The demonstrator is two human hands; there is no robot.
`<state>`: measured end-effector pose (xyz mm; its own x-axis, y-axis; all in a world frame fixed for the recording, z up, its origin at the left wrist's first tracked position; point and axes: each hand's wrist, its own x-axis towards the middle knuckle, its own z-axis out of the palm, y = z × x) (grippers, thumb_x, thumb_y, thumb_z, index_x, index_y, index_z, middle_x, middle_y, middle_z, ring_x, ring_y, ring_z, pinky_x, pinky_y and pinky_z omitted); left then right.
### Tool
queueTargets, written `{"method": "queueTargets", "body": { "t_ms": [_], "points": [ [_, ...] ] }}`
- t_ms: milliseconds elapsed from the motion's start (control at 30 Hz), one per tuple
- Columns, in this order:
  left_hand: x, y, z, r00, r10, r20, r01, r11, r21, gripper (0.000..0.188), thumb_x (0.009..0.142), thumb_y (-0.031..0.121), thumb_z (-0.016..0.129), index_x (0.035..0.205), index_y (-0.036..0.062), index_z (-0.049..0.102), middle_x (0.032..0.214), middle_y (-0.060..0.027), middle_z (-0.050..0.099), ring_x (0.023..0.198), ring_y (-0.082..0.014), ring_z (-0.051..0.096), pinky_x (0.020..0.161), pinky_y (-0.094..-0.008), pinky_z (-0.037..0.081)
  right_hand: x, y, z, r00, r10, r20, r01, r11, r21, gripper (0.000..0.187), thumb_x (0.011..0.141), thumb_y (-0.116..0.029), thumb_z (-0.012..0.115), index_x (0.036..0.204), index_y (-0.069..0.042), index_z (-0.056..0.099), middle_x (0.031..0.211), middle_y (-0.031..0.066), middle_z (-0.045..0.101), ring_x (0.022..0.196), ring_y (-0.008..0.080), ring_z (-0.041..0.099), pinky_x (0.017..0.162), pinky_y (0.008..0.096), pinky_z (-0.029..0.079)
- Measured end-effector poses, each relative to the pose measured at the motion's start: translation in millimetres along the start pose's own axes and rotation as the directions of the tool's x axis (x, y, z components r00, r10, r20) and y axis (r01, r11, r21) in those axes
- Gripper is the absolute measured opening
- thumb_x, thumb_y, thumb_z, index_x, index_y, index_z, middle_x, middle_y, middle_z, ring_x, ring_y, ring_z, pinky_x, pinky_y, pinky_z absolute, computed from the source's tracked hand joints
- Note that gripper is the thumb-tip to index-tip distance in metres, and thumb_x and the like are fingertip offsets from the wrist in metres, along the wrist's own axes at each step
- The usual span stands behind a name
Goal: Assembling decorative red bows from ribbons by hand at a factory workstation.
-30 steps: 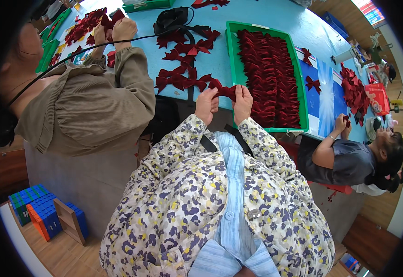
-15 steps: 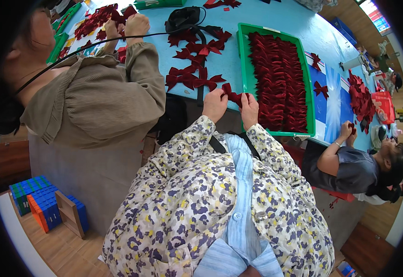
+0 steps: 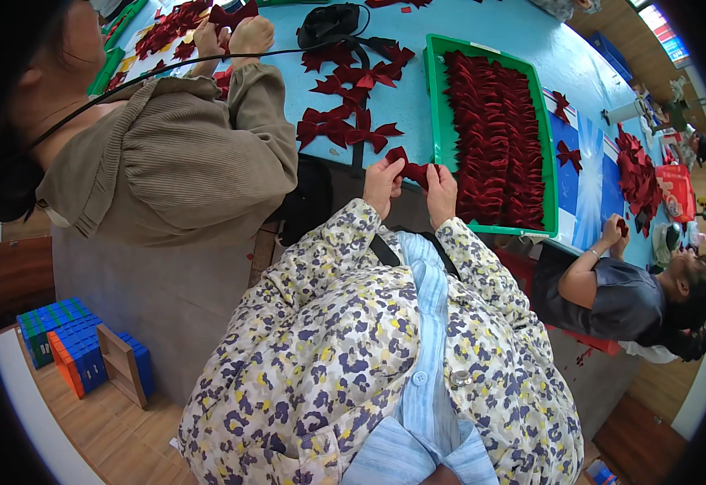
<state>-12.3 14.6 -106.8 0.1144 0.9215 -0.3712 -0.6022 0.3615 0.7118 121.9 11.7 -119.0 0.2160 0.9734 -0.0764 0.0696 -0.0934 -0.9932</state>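
Note:
Between my two hands, just off the table's near edge, is a dark red velvet bow [image 3: 412, 171]. My left hand [image 3: 382, 186] pinches its left end and my right hand [image 3: 440, 196] its right end; both hands are closed on it. Just right of them a green tray [image 3: 492, 45] holds packed rows of the same dark red bows [image 3: 494, 137]. Ahead and to the left, several loose bows [image 3: 367, 129] lie spread over the blue tabletop [image 3: 414, 101].
At the left a person in a brown corduroy top [image 3: 183, 153] handles a red bow. On the right another person in dark clothing [image 3: 612, 291] works beside a pile of red pieces [image 3: 636, 174]. A black pouch [image 3: 327, 26] and a long black cable [image 3: 167, 74] lie ahead left.
The view has shifted slightly, so the tray and table sit a little farther right. Both hands still hold the bow, and the left person's hands have moved a little with their bow.

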Motion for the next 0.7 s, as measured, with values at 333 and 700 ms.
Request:
{"method": "queueTargets", "body": {
  "t_ms": [333,700],
  "points": [
    [-8,2,19,0.943,0.252,-0.216,-0.243,0.968,0.068,0.019,0.091,0.026,0.056,0.088,0.0097,0.065,0.060,0.0071,0.054,0.040,-0.0004,0.034,0.035,-0.0182,0.022,-8,-10,12,0.986,-0.112,-0.120,0.119,0.992,0.051,0.021,0.088,-0.019,0.056,0.088,0.002,0.061,0.069,0.0058,0.060,0.064,0.0104,0.053,0.060,0.0280,0.044],
    [-22,30,49,0.963,0.218,-0.157,-0.234,0.968,-0.089,0.015,0.089,0.026,0.059,0.091,0.0106,0.061,0.064,0.0055,0.052,0.042,-0.0036,0.035,0.038,-0.0205,0.023,-18,-69,9,0.989,0.097,-0.111,-0.033,0.878,0.478,0.018,0.092,-0.022,0.055,0.087,-0.006,0.061,0.072,-0.0062,0.059,0.053,-0.0017,0.043,0.042,0.0159,0.026]
  ]
}}
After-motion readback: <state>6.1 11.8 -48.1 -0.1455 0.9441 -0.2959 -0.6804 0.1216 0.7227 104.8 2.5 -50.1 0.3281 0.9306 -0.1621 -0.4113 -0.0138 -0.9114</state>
